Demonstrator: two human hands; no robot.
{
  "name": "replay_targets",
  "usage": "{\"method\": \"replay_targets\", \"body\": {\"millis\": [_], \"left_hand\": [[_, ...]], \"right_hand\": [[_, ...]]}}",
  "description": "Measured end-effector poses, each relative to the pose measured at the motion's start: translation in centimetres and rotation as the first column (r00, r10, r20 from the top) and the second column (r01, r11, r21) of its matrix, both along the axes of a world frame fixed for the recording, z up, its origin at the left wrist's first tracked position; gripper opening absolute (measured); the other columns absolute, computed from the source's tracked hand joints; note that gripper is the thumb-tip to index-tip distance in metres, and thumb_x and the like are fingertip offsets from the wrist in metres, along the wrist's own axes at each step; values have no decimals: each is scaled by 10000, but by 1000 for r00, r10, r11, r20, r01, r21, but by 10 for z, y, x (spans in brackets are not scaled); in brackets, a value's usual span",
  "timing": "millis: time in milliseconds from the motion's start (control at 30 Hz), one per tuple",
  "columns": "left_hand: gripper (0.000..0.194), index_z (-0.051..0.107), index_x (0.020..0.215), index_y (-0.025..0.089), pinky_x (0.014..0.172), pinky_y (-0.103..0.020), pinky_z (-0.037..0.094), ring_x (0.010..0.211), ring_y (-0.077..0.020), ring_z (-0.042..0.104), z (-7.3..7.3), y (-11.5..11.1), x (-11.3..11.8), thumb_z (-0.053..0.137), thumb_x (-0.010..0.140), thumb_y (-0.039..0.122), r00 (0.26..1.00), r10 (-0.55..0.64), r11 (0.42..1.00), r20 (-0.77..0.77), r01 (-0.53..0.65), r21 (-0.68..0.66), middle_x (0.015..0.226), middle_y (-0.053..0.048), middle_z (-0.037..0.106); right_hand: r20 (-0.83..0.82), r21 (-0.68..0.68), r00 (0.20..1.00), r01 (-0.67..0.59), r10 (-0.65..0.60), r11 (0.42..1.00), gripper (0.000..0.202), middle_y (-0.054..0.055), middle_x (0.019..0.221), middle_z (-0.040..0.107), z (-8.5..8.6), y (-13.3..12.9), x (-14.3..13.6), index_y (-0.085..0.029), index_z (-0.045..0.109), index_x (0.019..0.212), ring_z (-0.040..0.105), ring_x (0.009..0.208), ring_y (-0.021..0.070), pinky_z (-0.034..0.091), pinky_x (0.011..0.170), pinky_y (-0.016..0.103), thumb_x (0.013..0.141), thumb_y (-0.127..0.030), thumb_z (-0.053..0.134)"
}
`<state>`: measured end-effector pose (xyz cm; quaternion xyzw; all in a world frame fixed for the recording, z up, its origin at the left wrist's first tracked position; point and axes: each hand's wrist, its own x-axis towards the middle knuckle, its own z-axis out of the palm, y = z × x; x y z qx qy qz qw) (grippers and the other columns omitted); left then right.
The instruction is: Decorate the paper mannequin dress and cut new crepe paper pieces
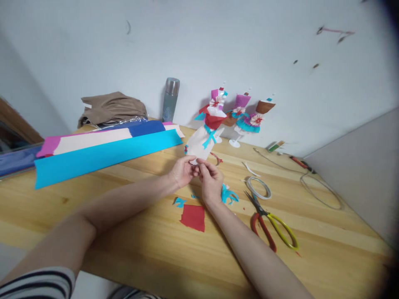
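Note:
My left hand point(184, 171) and my right hand point(212, 182) meet above the table, fingertips pinched close together. Whatever lies between them is too small or hidden to make out. Right behind the fingers is a doll-sized crepe paper dress point(199, 143), with a long cream skirt, red top and turquoise bow. Its lower hem is partly covered by my hands, and I cannot tell whether they touch it. Below my hands lie a red paper piece point(193, 217) and turquoise scraps point(179, 202). More turquoise paper strips point(229, 194) lie beside my right wrist.
Scissors point(264, 214) with red and yellow handles lie right, near a tape roll point(258, 187) and a cable point(321, 191). Other dressed mini mannequins point(241, 110) stand behind. Left are turquoise paper point(109, 155), further paper rolls point(146, 128) and brown cloth point(114, 109). A thermos point(171, 99) stands by the wall.

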<state>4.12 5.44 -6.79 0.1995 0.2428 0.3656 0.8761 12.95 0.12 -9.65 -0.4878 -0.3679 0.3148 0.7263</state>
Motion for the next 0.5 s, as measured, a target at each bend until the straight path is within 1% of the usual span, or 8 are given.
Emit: {"method": "replay_targets", "body": {"millis": [167, 300, 400, 500], "left_hand": [[171, 595, 696, 127, 425, -206, 349, 433, -105, 482, -1, 0, -1, 517, 847, 143, 1000, 11, 1000, 9, -11, -3, 515, -27, 531], [208, 603, 722, 130, 438, -215, 377, 454, -117, 515, 0, -1, -3, 493, 890, 182, 1000, -3, 1000, 24, 3, 6, 546, -38, 558], [209, 595, 710, 132, 446, -201, 378, 458, -108, 518, -1, 0, -3, 520, 902, 168, 1000, -7, 1000, 9, 7, 10, 539, -29, 554], [169, 597, 731, 131, 439, -182, 358, 438, -83, 490, -4, 1, -1, 568, 897, 151, 999, 36, 999, 3, -36, 24, 550, -7, 554]], "right_hand": [[70, 0, 998, 0, 0, 1000, 219, 2, 703, 691, -6, 0, 5, -206, 779, 884, 583, 615, 131, 469, 610, 282, 762, -378, 721], [59, -13, 998, 15, -14, 1000, 243, 10, 746, 712, -9, 1, 6, -202, 769, 926, 588, 632, 132, 455, 604, 272, 761, -376, 726], [47, -15, 999, 10, -9, 1000, 252, 4, 721, 701, -9, 0, 5, -197, 761, 932, 583, 623, 133, 446, 596, 269, 758, -373, 721], [61, 0, 998, -16, 16, 1000, 247, -5, 695, 674, -7, 0, 4, -196, 758, 929, 572, 614, 135, 438, 585, 271, 762, -372, 711]]}}
